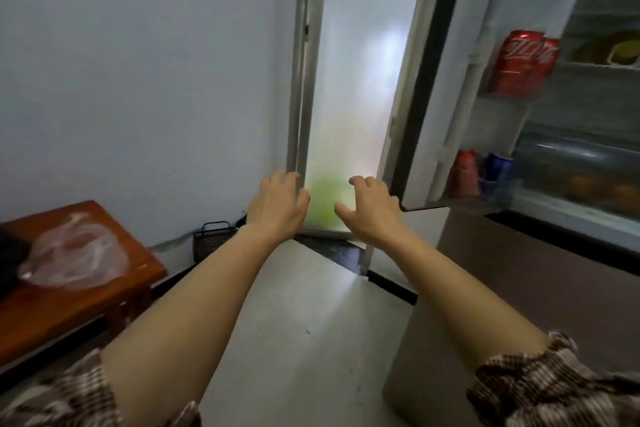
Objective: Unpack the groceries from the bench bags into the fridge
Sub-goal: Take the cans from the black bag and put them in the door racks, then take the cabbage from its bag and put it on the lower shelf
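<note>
Hands, left hand point(278, 206) and right hand point(372, 210), spread empty beyond crinkled plastic bag point(74, 262).

Single head cam, looks fwd/down past outstretched arms toward open fridge point(571, 114), near.

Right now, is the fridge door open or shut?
Open. The fridge door is swung out, showing red cans on its door shelf and the lit interior.

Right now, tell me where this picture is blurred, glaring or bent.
Head view: motion blur smears the fridge door shelves and red cans; glare whitens the frosted glass door, leaving a vague green shape behind it; wide-angle distortion tilts the door frames; left hand and right hand stay fairly sharp.
</note>
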A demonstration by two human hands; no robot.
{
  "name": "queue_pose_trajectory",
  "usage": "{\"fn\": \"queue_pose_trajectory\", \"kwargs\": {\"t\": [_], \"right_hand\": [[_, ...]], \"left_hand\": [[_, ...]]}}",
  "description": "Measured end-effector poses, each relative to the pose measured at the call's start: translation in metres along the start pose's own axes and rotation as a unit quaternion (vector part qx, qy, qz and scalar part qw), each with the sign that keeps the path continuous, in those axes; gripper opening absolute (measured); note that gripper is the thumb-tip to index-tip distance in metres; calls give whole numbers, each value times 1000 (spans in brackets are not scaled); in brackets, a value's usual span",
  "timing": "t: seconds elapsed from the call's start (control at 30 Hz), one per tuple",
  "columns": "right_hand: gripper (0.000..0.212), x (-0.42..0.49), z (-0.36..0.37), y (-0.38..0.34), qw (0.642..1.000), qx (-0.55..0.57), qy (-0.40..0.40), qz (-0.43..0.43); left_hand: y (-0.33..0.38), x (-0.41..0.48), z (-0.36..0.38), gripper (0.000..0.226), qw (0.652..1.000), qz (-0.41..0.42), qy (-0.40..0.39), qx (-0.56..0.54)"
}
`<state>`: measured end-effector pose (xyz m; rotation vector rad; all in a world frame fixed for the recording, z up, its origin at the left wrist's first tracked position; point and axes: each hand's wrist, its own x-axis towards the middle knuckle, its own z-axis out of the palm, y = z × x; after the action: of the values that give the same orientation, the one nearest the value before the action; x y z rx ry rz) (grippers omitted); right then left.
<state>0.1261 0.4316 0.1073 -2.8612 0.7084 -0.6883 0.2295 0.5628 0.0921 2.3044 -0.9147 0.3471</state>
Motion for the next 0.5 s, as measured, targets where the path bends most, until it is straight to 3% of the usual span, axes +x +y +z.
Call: {"fn": "queue_pose_trajectory", "kwargs": {"t": [0.2, 0.5], "right_hand": [[56, 7, 86, -143, 990, 35, -54, -126], [56, 22, 207, -352, 955, 92, -132, -247]], "left_hand": [[-147, -40, -60, 46, 990, -124, 34, 59], [-345, -82, -143, 47, 958, -250, 78, 113]]}}
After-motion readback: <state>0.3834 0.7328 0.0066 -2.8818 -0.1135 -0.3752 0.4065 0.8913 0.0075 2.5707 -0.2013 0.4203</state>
